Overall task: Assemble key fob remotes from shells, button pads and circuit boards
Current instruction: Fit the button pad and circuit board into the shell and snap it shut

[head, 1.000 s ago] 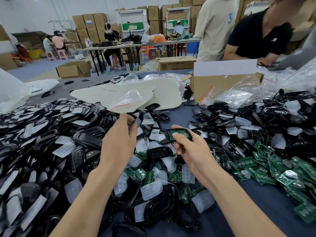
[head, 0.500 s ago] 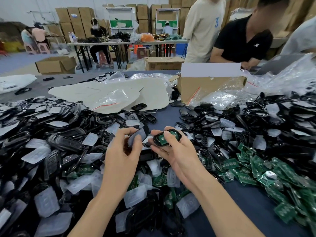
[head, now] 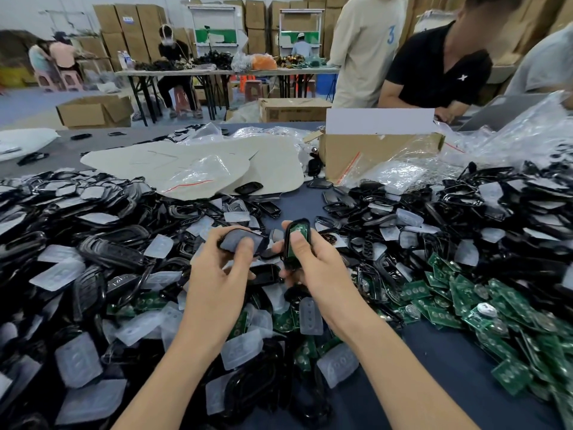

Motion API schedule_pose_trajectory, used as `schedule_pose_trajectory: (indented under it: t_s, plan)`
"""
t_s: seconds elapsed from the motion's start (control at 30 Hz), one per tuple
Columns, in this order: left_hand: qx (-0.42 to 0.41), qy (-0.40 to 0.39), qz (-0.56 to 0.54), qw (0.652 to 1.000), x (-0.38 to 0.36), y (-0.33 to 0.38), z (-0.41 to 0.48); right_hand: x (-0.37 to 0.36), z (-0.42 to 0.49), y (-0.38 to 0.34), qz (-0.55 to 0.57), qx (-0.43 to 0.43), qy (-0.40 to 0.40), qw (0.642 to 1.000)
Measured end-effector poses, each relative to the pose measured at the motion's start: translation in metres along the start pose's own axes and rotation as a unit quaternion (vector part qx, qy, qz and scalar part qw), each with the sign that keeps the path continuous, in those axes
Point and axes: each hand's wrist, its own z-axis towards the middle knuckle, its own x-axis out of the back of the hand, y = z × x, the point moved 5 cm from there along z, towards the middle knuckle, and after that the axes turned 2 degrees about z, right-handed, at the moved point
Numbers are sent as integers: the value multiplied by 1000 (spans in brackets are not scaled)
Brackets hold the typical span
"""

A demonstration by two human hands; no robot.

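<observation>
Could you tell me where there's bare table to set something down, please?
A blue strip of table between the beige sheets and cardboard box; another between the right forearm and the circuit boards. Shell piles crowd elsewhere.

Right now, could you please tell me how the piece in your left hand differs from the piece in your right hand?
The left-hand piece shows a greyish face; the right-hand piece shows a green circuit board inside. The left-hand piece lies sideways in the left hand; the right-hand piece stands nearly on end in the right hand. Both have black shells and are pinched under a thumb.
</observation>
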Motion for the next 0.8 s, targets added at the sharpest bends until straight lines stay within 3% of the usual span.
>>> schedule_pose_trajectory:
  t_s: [0.17,0.47,0.8]
  plan:
    - [2,-41,24,999,-8,-3,-1,-3,1,2,40,-6,-19,999]
    - [-70,-33,179,981,-5,-5,-3,2,3,4,-39,9,-24,999]
    - [-90,-18,207,974,-4,-3,-4,-3,-1,-2,-92,20,-31,995]
